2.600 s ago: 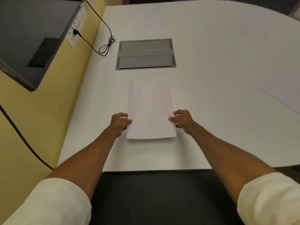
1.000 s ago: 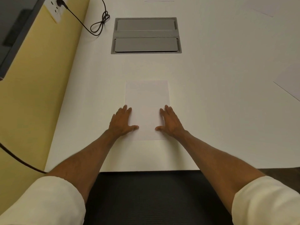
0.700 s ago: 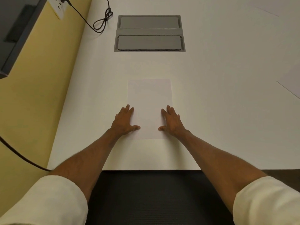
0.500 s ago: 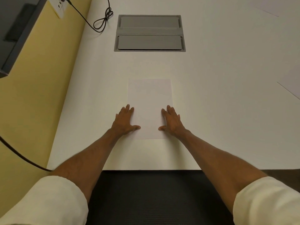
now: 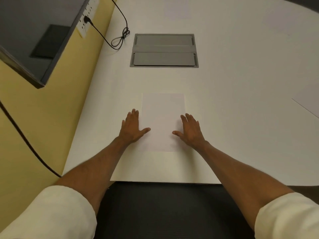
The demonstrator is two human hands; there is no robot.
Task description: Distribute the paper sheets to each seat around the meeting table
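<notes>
Left hand (image 5: 132, 128) and right hand (image 5: 189, 131), each grip spread flat and empty, flank a white rectangular paper sheet (image 5: 163, 118) lying on the white table (image 5: 233, 100).

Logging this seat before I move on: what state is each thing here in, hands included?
Paper sheet: lying flat on the table, between the hands.
Left hand: open, fingers straight, thumb over the sheet.
Right hand: open, fingers spread, over the sheet's right edge.
Cable hatch: both lids shut.
Black cord: plugged into the wall socket.
Screen: dark.
</notes>
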